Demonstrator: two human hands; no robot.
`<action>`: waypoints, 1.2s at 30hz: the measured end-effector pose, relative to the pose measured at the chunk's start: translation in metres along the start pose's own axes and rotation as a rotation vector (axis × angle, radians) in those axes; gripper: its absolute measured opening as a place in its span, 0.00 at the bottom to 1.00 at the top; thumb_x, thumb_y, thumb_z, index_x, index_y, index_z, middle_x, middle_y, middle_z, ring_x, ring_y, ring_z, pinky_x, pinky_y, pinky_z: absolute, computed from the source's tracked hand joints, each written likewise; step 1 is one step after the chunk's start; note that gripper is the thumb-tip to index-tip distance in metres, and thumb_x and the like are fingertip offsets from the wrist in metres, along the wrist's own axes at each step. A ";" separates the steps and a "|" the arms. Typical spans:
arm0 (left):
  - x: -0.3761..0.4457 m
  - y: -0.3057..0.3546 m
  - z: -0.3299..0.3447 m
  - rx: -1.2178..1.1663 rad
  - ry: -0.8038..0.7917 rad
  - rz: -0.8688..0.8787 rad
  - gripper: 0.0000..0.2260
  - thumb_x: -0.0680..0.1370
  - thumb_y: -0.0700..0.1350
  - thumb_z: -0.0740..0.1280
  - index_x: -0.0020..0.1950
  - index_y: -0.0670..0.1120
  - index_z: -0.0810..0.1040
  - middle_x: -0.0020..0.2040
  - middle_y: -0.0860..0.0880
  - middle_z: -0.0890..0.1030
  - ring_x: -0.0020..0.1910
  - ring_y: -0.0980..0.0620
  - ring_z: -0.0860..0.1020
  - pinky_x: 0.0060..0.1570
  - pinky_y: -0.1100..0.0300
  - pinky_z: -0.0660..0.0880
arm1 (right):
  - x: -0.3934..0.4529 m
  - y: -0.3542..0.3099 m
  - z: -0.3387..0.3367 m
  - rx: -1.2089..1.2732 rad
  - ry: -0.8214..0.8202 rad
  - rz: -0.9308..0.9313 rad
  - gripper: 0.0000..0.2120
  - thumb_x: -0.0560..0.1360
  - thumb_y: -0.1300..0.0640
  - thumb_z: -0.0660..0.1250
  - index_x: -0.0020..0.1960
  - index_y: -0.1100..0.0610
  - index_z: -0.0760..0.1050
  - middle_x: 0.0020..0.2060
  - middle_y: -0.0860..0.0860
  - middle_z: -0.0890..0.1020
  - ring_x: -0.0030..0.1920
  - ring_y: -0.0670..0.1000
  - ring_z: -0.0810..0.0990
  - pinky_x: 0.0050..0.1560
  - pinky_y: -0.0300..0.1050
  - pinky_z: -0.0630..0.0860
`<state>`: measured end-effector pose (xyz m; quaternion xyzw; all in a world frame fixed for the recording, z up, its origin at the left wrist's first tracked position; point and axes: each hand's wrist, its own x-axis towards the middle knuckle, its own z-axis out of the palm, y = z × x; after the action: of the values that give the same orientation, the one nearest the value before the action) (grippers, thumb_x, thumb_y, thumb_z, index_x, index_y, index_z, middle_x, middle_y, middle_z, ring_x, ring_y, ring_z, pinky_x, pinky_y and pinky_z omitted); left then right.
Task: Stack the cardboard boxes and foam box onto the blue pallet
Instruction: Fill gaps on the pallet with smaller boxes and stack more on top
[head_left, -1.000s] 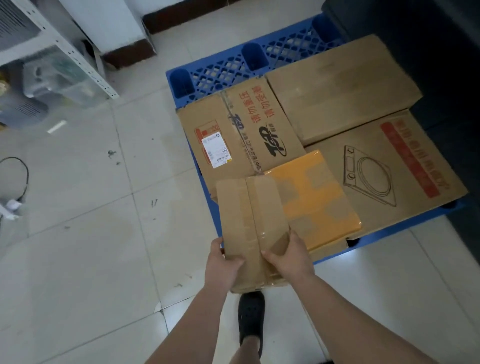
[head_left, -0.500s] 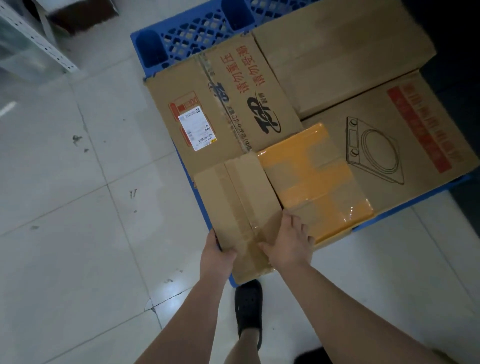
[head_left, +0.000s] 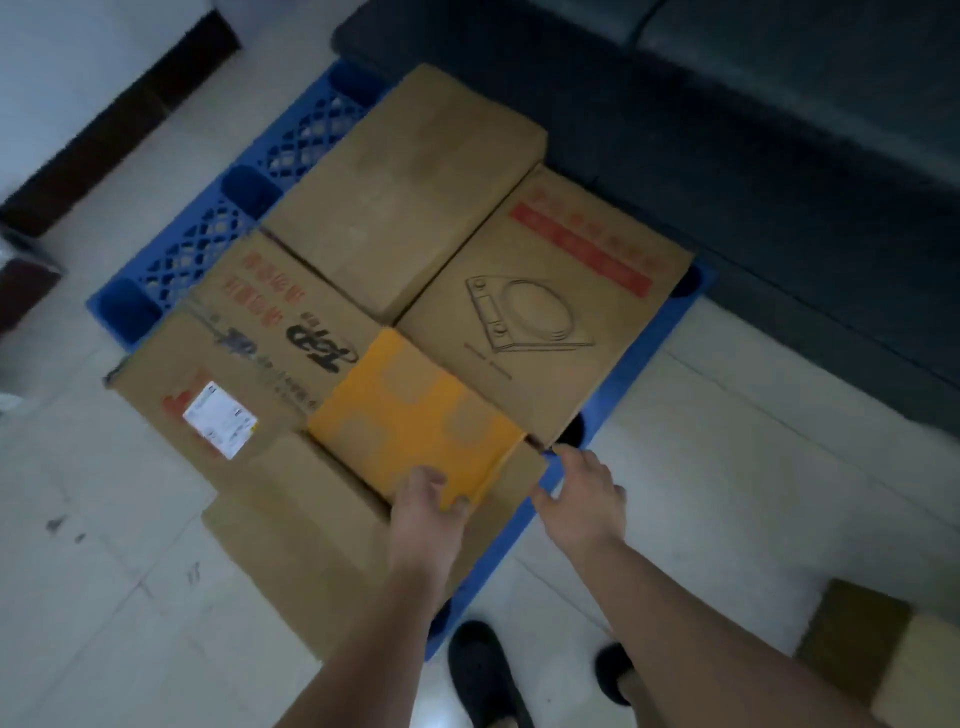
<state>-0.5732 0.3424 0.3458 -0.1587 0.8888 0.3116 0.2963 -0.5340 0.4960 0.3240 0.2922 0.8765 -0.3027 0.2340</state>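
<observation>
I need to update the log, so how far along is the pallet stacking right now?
Done: five boxes sit on the blue pallet, the small plain box nearest the left edge. In hand: the left hand grips the orange box's near corner; the right hand hovers by its side. Left: another box waits on the floor; no foam box is identifiable.

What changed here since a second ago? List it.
The small plain box went down beside the orange-taped box and both hands released it. The left hand now grips the orange-taped box's near edge; the right hand hovers open. The other boxes stayed.
</observation>
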 end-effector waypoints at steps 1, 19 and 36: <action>-0.006 0.024 0.021 0.050 -0.064 0.044 0.09 0.75 0.46 0.66 0.52 0.50 0.68 0.51 0.45 0.75 0.49 0.43 0.77 0.44 0.52 0.74 | 0.001 0.027 -0.018 0.051 0.024 0.056 0.25 0.75 0.46 0.61 0.70 0.50 0.62 0.65 0.50 0.70 0.65 0.52 0.68 0.62 0.50 0.65; -0.194 0.274 0.510 0.577 -0.728 0.575 0.12 0.75 0.49 0.66 0.56 0.46 0.75 0.55 0.46 0.78 0.55 0.47 0.76 0.48 0.62 0.67 | -0.053 0.533 -0.183 0.748 0.490 0.963 0.25 0.72 0.44 0.65 0.66 0.52 0.68 0.62 0.53 0.75 0.61 0.56 0.75 0.62 0.56 0.71; -0.230 0.283 0.838 0.974 -0.867 0.624 0.17 0.76 0.49 0.63 0.63 0.45 0.71 0.62 0.45 0.76 0.59 0.45 0.75 0.48 0.61 0.66 | -0.018 0.841 -0.132 0.898 0.522 1.158 0.32 0.72 0.43 0.66 0.72 0.53 0.61 0.67 0.53 0.69 0.63 0.57 0.72 0.60 0.55 0.73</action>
<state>-0.1690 1.1218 0.0917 0.3905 0.7331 -0.0147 0.5567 -0.0025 1.1206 0.0966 0.8321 0.4043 -0.3798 -0.0001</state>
